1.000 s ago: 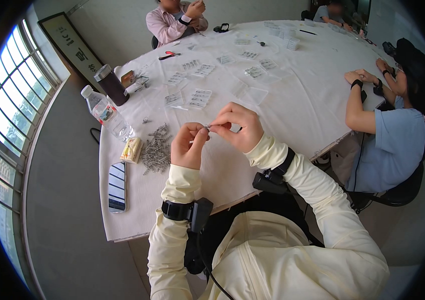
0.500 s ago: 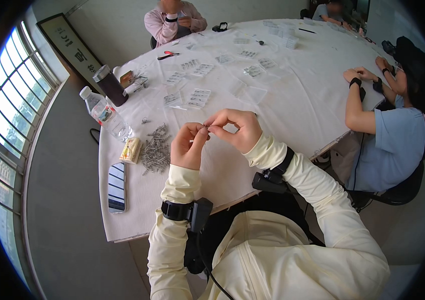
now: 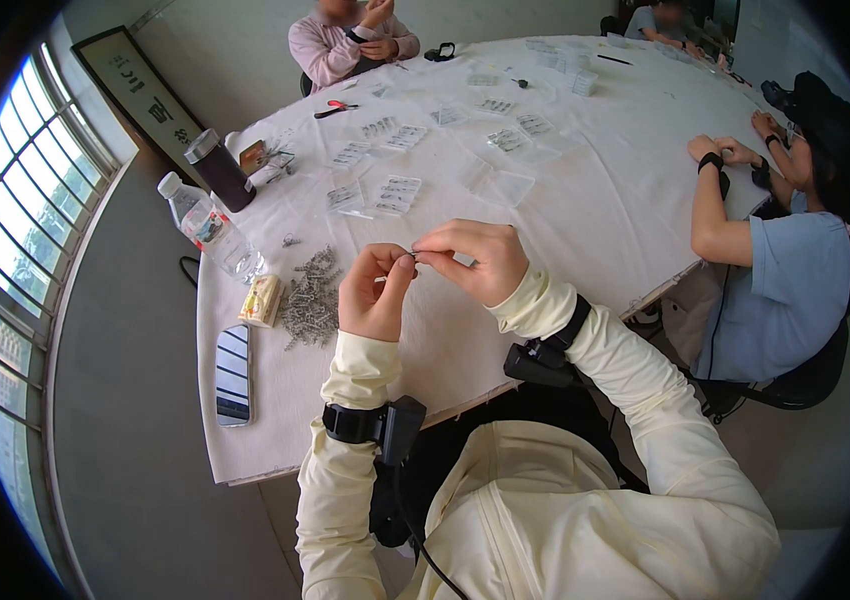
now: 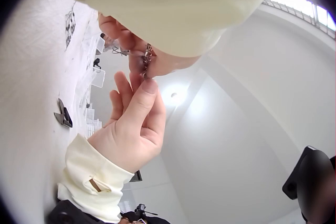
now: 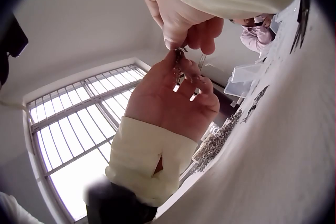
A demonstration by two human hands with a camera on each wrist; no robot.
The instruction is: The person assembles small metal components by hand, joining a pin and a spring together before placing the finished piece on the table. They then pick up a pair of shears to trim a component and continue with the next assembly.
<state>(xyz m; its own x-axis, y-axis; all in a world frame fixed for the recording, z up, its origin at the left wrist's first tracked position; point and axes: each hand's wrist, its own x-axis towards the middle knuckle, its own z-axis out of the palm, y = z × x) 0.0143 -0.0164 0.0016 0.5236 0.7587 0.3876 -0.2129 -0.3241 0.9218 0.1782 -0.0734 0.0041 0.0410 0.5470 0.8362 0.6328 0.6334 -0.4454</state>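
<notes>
In the head view my left hand (image 3: 373, 292) and right hand (image 3: 477, 260) meet fingertip to fingertip above the white cloth. My left thumb and fingers pinch a small shiny metal piece (image 4: 147, 55), which looks like a short coil or linked wire. The thumb and index finger of the right hand (image 4: 137, 121) pinch its end. Seen from the right wrist, the dark metal piece (image 5: 179, 55) sits between the tips of both hands, mostly covered by fingers. A pile of small wire coils (image 3: 313, 300) lies left of my left hand.
Beside the pile are a soft tissue pack (image 3: 263, 301), a phone (image 3: 234, 375), a water bottle (image 3: 213, 228) and a dark flask (image 3: 225, 175). Beyond my hands lie clear plastic cases (image 3: 399, 195) with small parts and red-handled pliers (image 3: 336, 109). Other people sit around the table (image 3: 585, 230).
My hands stay together in nearly the same place, with the right fingers shifting slightly at the metal piece. The person across the table has moved their arms.
</notes>
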